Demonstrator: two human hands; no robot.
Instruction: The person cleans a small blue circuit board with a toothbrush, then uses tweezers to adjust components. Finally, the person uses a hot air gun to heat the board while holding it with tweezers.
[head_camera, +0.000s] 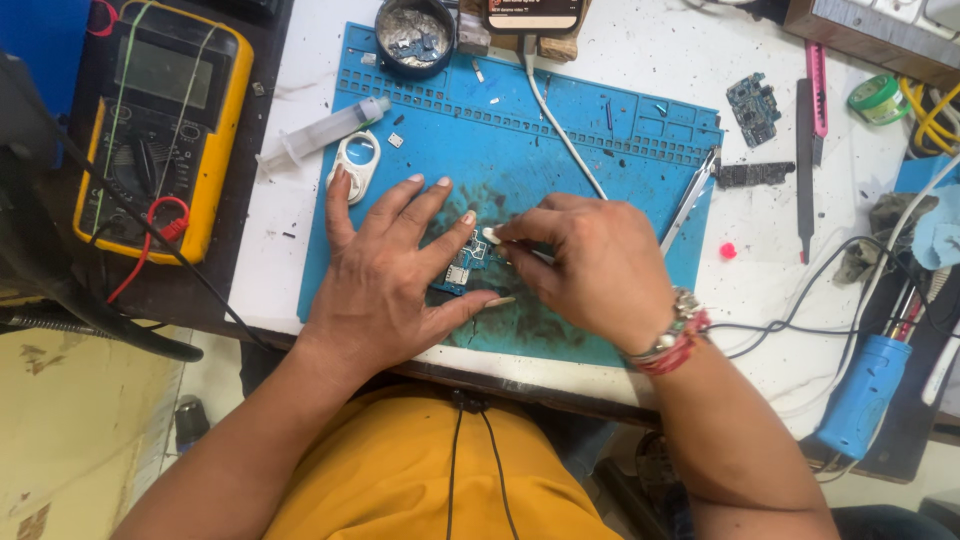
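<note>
Head view, looking down at a white workbench (640, 60) that carries a blue silicone repair mat (560, 150) with ridged compartments along its far edge. On the dark surface left of the bench lies a yellow-cased multimeter (160, 120) with red and black leads. Near the mat's far left corner rest a clear plastic syringe (325, 130) and a small white magnifier loop (358, 162); metal tweezers (690, 200) lie at the mat's right edge.

Near the mat's front edge, the left hand (385, 275) lies flat, fingers spread, thumb and forefinger pinning a small blue circuit board (462, 268) to the mat. The right hand (590, 265), wearing a beaded bracelet, is closed in a pinch around a thin white-tipped swab (492, 236), its tip touching the board's far edge.

This looks like the board-cleaning step. The next move likely calls for short, light strokes while the left hand holds the board firmly.
</note>
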